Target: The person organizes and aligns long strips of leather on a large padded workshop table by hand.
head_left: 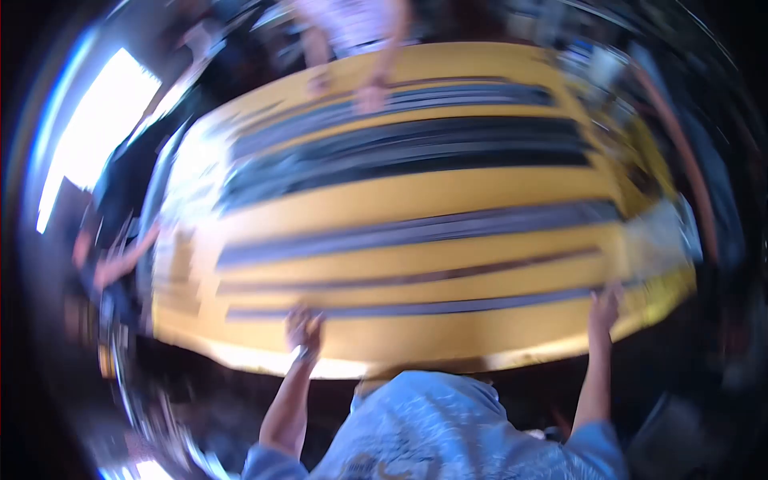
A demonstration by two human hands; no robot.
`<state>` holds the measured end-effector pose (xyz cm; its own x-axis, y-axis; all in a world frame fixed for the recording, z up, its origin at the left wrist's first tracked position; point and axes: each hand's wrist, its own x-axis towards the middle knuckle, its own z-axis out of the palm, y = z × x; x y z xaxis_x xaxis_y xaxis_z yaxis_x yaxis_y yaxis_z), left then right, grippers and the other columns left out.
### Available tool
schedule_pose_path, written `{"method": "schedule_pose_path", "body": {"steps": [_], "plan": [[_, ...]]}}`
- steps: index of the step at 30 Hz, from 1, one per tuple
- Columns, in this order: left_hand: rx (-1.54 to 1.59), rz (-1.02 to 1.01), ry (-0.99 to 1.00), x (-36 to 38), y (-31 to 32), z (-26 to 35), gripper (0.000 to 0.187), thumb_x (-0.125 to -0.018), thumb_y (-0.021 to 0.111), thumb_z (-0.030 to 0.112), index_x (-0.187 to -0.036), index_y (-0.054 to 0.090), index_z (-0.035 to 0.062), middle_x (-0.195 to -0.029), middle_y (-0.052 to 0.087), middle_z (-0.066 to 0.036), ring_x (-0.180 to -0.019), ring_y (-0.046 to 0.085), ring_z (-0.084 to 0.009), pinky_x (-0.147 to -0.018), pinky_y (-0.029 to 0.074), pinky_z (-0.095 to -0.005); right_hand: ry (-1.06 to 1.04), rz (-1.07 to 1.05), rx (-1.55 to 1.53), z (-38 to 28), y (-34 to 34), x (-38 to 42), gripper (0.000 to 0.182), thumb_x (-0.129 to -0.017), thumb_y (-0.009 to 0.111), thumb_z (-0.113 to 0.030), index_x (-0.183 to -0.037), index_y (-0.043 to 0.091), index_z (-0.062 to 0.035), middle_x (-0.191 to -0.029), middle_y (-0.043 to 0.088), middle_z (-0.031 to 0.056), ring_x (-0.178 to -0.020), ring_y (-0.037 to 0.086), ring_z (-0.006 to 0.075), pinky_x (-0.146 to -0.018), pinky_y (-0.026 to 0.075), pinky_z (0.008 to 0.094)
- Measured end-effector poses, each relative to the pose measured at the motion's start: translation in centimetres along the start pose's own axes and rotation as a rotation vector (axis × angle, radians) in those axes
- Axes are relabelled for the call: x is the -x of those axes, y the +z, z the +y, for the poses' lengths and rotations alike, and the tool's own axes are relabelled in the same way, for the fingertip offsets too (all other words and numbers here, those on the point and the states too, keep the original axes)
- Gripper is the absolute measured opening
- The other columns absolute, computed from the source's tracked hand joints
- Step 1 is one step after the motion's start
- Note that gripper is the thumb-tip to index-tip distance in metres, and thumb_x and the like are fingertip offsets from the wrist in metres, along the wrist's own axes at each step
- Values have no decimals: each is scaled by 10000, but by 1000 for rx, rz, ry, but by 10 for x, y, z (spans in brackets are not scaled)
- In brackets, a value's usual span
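Note:
The picture is smeared by motion. My left hand [305,330], with a band at its wrist, is over the near edge of a yellow table [448,340], just below a long narrow grey strip [432,307]. My right hand [606,306] is by the right end of that same strip and seems to touch it. The fingers of both hands are too blurred to show any grip. Beyond the grey strip lies a thin brown strip [432,277], and past it a wider grey strip [424,232].
Wide dark strips [416,148] and a grey-blue strip [472,96] lie farther back. Across the table a person [352,24] reaches over the far strips. Another person's arm [128,264] is at the left edge. Clear plastic [660,240] rests at the right end.

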<state>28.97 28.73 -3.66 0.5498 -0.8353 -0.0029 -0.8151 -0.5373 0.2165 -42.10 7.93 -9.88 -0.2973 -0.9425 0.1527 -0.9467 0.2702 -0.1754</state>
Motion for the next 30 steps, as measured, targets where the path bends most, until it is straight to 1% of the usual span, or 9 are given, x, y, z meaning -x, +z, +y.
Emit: {"method": "schedule_pose_path", "body": {"steps": [2,5,8,10,14,18,22,24,30], "plan": [[-43,88,79,12,5,45,392,-841,677,432,-1023,705,86,-1238,630,-82,-1244,504,-275,-1058,379,-412,-61,-189,271,-84,-58,24,689,-940,548,-318,-1523,221,-147,-1567,245,115,-1447,203,324,-1118,122,620],[-45,21,47,39,2,107,509,-838,643,485,-1208,604,137,-1326,567,-54,-1207,504,-302,-973,413,-464,-372,-260,149,-146,-49,75,691,-938,533,-353,-1530,211,-201,-1581,212,102,-1450,206,315,-1114,80,642],[122,-153,123,49,-2,136,426,-887,585,436,-1207,611,156,-1399,511,-42,-1219,490,-292,-963,409,-475,-553,-451,88,-229,-75,123,670,-942,506,-389,-1525,235,-200,-1581,211,100,-1447,208,326,-1124,79,626],[228,-90,171,52,-2,135,363,-885,606,369,-1173,630,148,-1349,558,-46,-1177,531,-261,-942,419,-444,-614,-523,112,-265,-77,146,655,-945,501,-389,-1519,253,-195,-1581,212,101,-1449,198,333,-1125,83,623],[481,-56,195,49,-9,75,284,-861,651,276,-1113,657,146,-1214,638,-58,-1062,599,-242,-883,440,-409,-686,-525,191,-282,-57,179,622,-951,495,-393,-1504,301,-183,-1578,217,107,-1450,177,351,-1127,87,621],[502,115,-32,30,-27,-17,209,-826,683,186,-1027,675,130,-1045,669,-74,-881,638,-258,-787,460,-394,-567,-582,329,-311,-78,189,627,-952,517,-361,-1511,281,-204,-1585,196,99,-1452,168,349,-1120,71,635],[434,203,-311,1,-36,-102,317,-816,678,213,-1124,641,150,-1103,625,-72,-983,614,-264,-825,445,-409,-484,-631,401,-330,-81,193,630,-939,540,-315,-1503,298,-172,-1581,206,98,-1446,187,337,-1143,109,586],[362,174,-330,-15,-36,-128,367,-818,677,209,-1175,617,150,-1134,607,-79,-1021,600,-264,-834,442,-416,-443,-650,369,-333,-78,191,638,-931,556,-290,-1501,300,-161,-1579,209,101,-1443,193,337,-1137,150,579],[370,138,-174,-41,-37,-133,212,-790,701,160,-991,696,92,-1071,633,-92,-915,644,-257,-801,493,-403,-434,-639,236,-325,-68,187,662,-883,615,-209,-1476,337,-114,-1555,253,145,-1419,244,356,-1117,284,510]]}}
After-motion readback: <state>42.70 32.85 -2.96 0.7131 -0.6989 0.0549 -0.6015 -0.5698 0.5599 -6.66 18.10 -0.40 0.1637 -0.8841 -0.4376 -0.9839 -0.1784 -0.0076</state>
